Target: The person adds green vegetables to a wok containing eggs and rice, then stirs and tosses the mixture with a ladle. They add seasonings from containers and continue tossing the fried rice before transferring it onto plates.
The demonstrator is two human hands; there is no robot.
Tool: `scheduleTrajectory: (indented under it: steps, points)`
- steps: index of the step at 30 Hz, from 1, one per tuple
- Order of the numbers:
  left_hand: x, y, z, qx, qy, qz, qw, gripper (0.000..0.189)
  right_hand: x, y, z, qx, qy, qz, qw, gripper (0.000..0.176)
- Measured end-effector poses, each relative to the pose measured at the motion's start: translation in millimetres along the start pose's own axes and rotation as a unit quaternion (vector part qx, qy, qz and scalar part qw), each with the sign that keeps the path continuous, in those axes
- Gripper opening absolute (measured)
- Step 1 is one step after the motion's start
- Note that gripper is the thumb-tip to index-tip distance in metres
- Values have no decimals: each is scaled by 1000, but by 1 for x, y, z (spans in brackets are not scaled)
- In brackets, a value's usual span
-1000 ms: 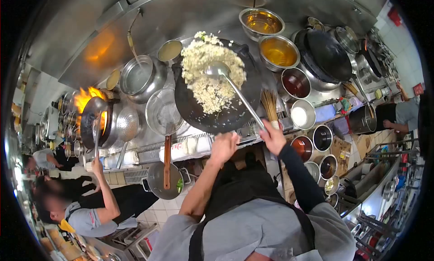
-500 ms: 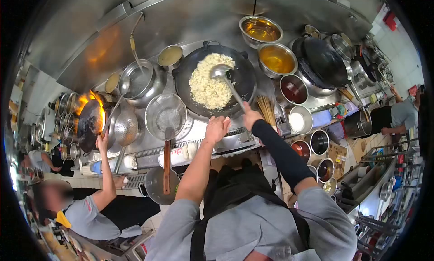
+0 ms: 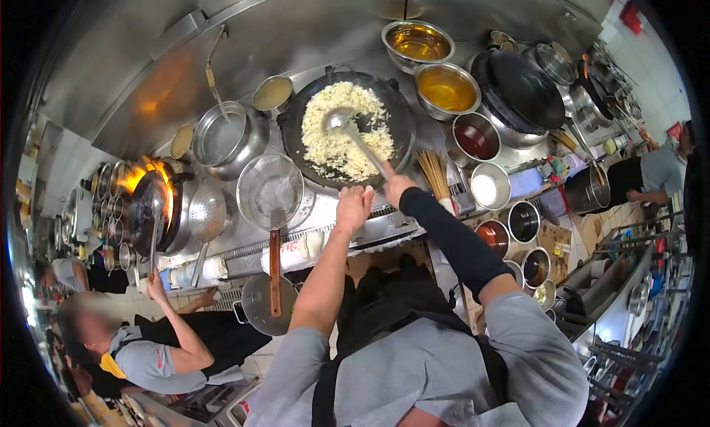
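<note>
A black wok (image 3: 400,113) holds a bed of pale yellow fried rice (image 3: 333,142), spread in a ring around a bare dark patch. My right hand (image 3: 400,188), below a dark arm sleeve, is wrapped round the handle of a metal ladle (image 3: 365,150). The ladle's bowl lies in the rice left of the bare patch. At the wok's near rim my left hand (image 3: 355,207) is closed in a fist, gripping the rim; its fingertips are partly hidden.
Right of the wok stand bowls of amber liquid (image 3: 447,89), a pot of dark red sauce (image 3: 477,136) and a bamboo brush (image 3: 435,174). To the left are a wire strainer (image 3: 270,187) and a perforated skimmer (image 3: 207,214). Farther left, a co-worker (image 3: 159,353) handles a flaming wok (image 3: 144,205).
My right hand has drawn the ladle left and slightly back, and the rice has spread wider, opening a dark patch. The co-worker's hand has moved lower with their ladle, now over the flaming wok.
</note>
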State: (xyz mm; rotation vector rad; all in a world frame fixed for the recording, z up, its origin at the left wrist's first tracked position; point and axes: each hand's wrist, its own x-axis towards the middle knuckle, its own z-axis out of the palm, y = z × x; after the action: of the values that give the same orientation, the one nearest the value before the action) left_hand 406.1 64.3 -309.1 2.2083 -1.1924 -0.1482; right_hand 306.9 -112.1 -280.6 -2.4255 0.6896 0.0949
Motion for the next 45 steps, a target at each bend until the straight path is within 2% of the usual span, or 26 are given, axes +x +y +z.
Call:
scheduleTrajectory:
  steps: [2,5,8,11,13,14,15,16,18,20,21,22,23,24,26,28,30,32,33,35,36,37,38,39,40,45]
  points:
    - [-4,5,0,-9,19,4,1000,34,-13,28,7,35,42,-120,991,71]
    - [-6,5,2,-11,23,-16,1000,34,-87,16,-22,51,61,-75,994,68]
    - [-1,6,3,-12,-21,-43,999,36,-127,52,52,134,149,-36,979,65]
    - [1,8,0,-23,-49,-59,997,37,-114,79,86,123,160,-62,977,67]
    - [7,9,-1,-7,-80,-70,994,36,-123,75,76,241,132,-89,957,65]
    - [6,9,1,-9,-63,-64,996,36,-142,52,42,362,65,-26,930,61]
    - [3,9,4,-11,-44,-59,997,37,-161,27,7,471,15,52,881,58]
    - [2,7,6,-12,-26,-54,998,37,-185,-9,-41,612,-88,205,759,51]
    - [1,7,8,-6,-10,-46,999,36,-187,9,-61,805,-197,207,520,37]
    - [-1,10,6,-3,-8,-50,999,35,-136,57,-30,849,-258,234,398,31]
    - [0,15,1,-2,-15,-56,998,34,-104,68,-21,828,-269,198,450,26]
    - [2,20,0,-4,-17,-64,998,33,-77,56,-20,794,-219,219,524,20]
    - [3,21,3,-2,-17,-55,998,33,-55,37,-25,725,-160,207,637,15]
    - [3,17,4,2,-19,-48,999,33,-43,15,-38,660,-123,180,719,14]
    - [1,14,2,5,-15,-40,999,32,-44,-3,-59,574,-110,125,802,15]
    - [-1,16,6,-5,6,-48,999,32,-105,-4,-97,611,-153,136,765,13]
    - [2,19,4,-5,17,-45,999,31,-124,20,-96,762,-250,168,573,25]
    - [-6,22,5,-3,24,-41,999,30,-91,61,-45,840,-276,205,419,27]
    - [-6,22,4,-2,28,-35,999,29,-67,66,-32,850,-261,196,413,26]
    - [0,21,4,1,34,-19,999,28,-24,40,-46,773,-223,163,571,18]
    - [0,19,5,6,29,-23,999,27,-20,11,-52,677,-151,199,693,17]
    - [0,18,6,9,24,-27,999,26,-18,-4,-52,524,-110,137,834,29]
    - [-1,18,7,11,18,-31,999,25,-22,-13,-47,353,-48,41,933,39]
    - [1,21,4,6,20,-40,999,23,-26,-22,-42,151,45,-22,987,49]
    - [-1,24,0,0,21,-50,999,21,-33,-31,-50,94,32,-39,994,54]
    - [-16,50,-6,20,142,-29,989,21,-50,44,11,245,-53,-236,939,60]
